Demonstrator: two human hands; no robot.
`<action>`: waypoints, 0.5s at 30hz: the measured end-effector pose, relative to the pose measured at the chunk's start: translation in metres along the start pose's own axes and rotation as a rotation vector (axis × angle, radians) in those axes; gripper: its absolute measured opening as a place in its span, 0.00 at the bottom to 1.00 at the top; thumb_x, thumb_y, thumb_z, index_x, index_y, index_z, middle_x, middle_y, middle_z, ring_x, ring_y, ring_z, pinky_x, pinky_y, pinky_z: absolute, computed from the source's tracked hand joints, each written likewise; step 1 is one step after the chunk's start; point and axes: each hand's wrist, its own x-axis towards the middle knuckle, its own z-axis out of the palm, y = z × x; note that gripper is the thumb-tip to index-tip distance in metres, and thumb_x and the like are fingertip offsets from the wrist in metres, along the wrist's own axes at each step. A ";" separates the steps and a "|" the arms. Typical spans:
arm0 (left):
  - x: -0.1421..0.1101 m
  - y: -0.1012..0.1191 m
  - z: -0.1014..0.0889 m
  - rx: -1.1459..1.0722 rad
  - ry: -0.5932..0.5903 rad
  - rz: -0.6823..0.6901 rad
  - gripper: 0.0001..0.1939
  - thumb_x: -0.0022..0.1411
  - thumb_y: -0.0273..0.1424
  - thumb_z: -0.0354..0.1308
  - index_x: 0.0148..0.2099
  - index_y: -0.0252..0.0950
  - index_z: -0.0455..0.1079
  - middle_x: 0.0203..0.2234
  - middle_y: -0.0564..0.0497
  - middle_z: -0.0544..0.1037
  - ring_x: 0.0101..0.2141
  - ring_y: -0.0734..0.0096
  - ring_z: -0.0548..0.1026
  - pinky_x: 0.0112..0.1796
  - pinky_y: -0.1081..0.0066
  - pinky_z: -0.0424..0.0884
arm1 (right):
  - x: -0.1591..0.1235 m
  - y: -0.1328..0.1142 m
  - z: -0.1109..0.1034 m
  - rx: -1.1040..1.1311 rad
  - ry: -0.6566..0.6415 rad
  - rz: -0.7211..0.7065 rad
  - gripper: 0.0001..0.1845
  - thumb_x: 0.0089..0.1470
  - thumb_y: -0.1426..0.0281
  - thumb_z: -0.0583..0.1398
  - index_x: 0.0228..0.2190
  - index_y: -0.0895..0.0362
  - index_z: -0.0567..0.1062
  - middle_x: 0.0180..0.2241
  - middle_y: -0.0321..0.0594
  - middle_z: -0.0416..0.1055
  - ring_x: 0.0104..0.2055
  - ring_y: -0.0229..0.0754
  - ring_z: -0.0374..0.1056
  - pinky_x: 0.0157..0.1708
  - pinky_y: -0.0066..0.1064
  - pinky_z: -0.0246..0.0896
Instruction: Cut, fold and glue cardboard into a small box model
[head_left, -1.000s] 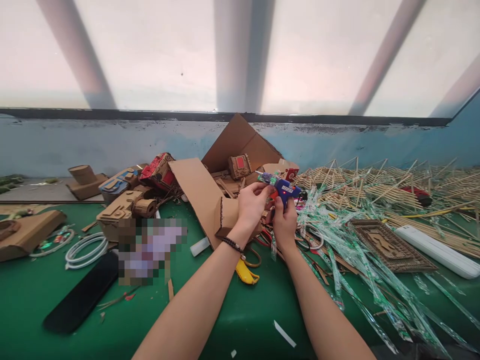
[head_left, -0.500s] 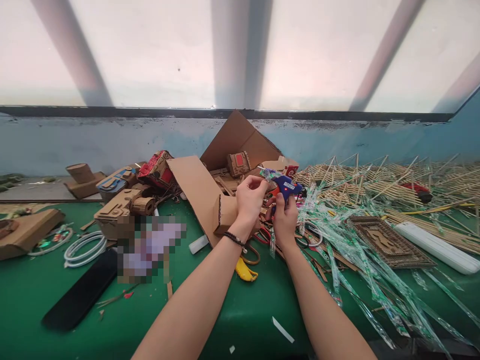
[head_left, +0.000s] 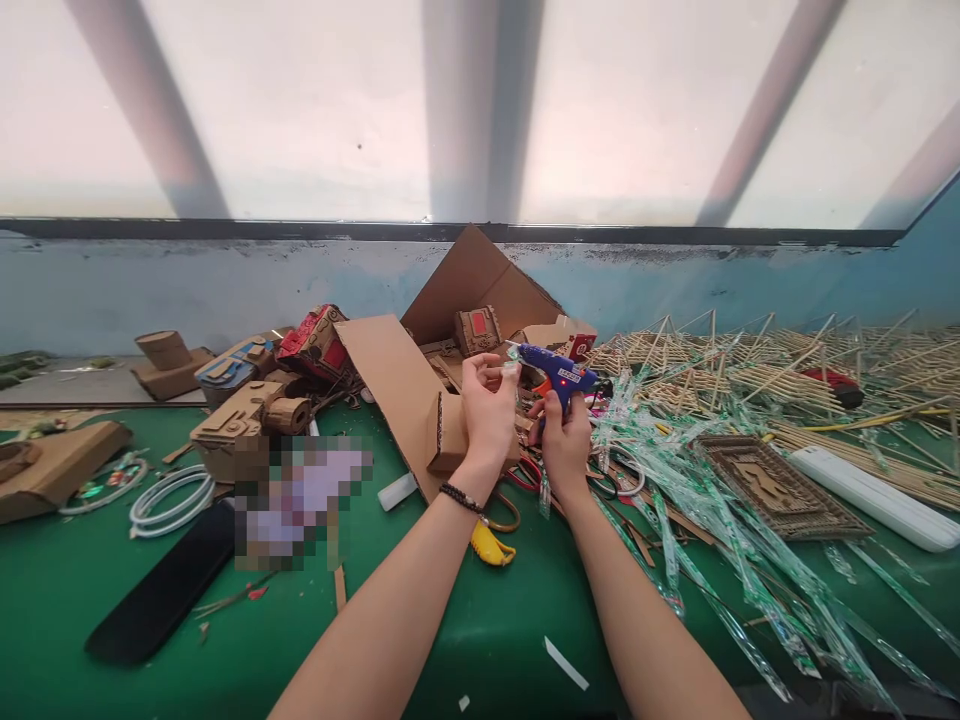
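Observation:
My right hand is wrapped around the handle of a blue hot glue gun, its small red light lit and its nozzle pointing left. Just left of that nozzle, my left hand is closed, thumb and fingers pinching a small bit of clear plastic. Its exact shape is too small to make out. Below my left hand a small cardboard box is partly hidden. A yellow-handled tool lies under my wrists, near red-handled scissors.
Cardboard sheets lean behind my hands. Cardboard camera models, a white cable coil and a black strip lie left. Plastic wrappers, wooden sticks, a woven frame and a white bar spread right.
My left hand has moved left and slightly down, away from the glue gun. Clear plastic that covered the gun's front is off it, and the nozzle shows. The gun has shifted slightly left.

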 end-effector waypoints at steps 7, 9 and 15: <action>-0.008 0.019 -0.003 0.313 0.023 0.233 0.16 0.70 0.30 0.64 0.58 0.43 0.71 0.33 0.54 0.79 0.33 0.69 0.79 0.35 0.73 0.75 | -0.001 0.014 -0.004 -0.191 0.012 -0.095 0.24 0.67 0.43 0.58 0.41 0.51 0.69 0.25 0.36 0.75 0.17 0.43 0.67 0.20 0.34 0.62; -0.007 0.021 -0.002 0.341 0.029 0.237 0.11 0.70 0.26 0.62 0.52 0.42 0.75 0.34 0.53 0.80 0.33 0.70 0.79 0.35 0.73 0.75 | -0.001 0.017 -0.005 -0.222 0.010 -0.121 0.24 0.67 0.44 0.58 0.43 0.52 0.70 0.26 0.36 0.76 0.18 0.44 0.69 0.21 0.35 0.63; 0.003 0.019 -0.013 0.287 0.149 0.200 0.01 0.69 0.30 0.63 0.41 0.39 0.74 0.32 0.52 0.81 0.32 0.69 0.78 0.33 0.72 0.72 | -0.001 0.009 -0.003 -0.116 0.026 -0.078 0.23 0.67 0.43 0.58 0.39 0.51 0.68 0.27 0.34 0.75 0.15 0.39 0.66 0.17 0.33 0.60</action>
